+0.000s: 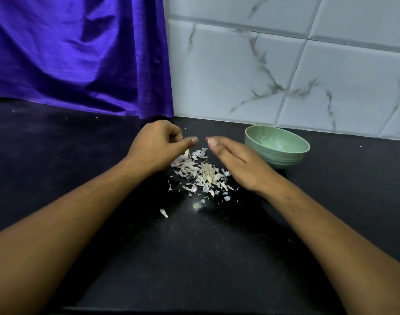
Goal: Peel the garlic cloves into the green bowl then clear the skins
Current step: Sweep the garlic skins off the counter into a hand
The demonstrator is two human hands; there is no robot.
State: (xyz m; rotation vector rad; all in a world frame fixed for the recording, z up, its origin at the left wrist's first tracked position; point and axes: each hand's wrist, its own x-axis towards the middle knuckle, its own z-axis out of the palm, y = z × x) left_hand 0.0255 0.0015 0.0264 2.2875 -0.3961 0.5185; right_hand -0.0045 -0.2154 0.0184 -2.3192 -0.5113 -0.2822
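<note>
A heap of pale garlic skins (201, 176) lies on the black counter (183, 258) between my hands. My left hand (158, 146) hovers at the heap's left edge, fingers curled under and thumb stretched toward the right; what its palm holds is hidden. A pale scrap peeks out beneath it. My right hand (235, 162) is flat with straight fingers, its edge down along the heap's right side. The green bowl (251, 135) stands just behind the right hand; I see no cloves in the part of its inside that shows.
One stray skin (164, 212) lies nearer to me, apart from the heap. A purple cloth (81, 57) hangs at the back left, down to the counter. A white marbled tile wall (285, 71) rises right behind the bowl.
</note>
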